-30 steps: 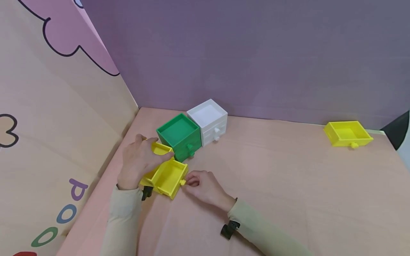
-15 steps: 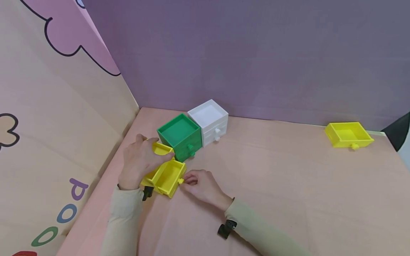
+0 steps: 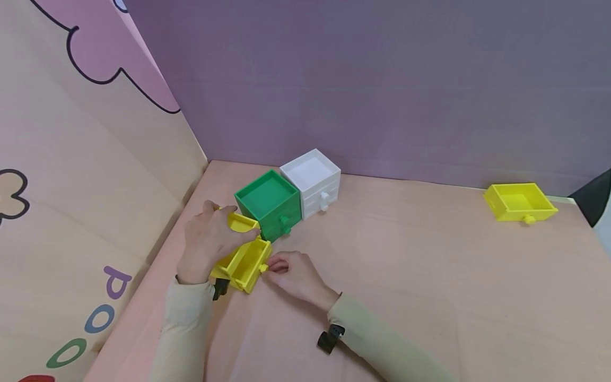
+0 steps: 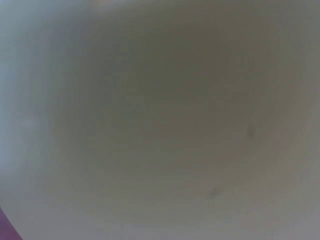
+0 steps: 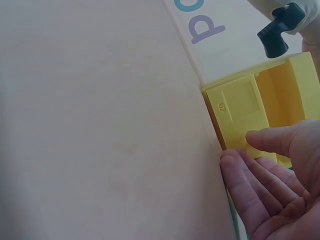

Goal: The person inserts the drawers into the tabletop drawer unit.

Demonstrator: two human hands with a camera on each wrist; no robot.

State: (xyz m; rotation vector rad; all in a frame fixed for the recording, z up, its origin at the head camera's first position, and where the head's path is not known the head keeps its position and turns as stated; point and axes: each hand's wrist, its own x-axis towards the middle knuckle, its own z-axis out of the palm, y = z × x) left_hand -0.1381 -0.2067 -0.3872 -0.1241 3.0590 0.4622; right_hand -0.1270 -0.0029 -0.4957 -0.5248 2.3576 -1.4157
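Note:
In the head view my left hand (image 3: 210,241) grips the top of a small yellow cabinet (image 3: 243,223), thumb on its right side and fingers over the far side. A yellow drawer (image 3: 249,261) sticks partway out of the cabinet's front. My right hand (image 3: 297,277) pinches that drawer's round knob (image 3: 263,268) between thumb and fingertips. The right wrist view shows the drawer front (image 5: 235,107) inside the cabinet's opening, thumb on the knob. Nothing distinct shows in the blurred left wrist view.
A green cabinet (image 3: 269,204) touches or nearly touches the yellow one behind it. Beside it stands a white cabinet (image 3: 312,180) near the back wall. Another yellow drawer (image 3: 520,202) lies at the far right of the table. A printed wall (image 3: 95,175) rises on the left.
The right hand has moved left, pushing the yellow drawer deeper into the cabinet, so less of it sticks out. The left hand keeps its hold on the cabinet.

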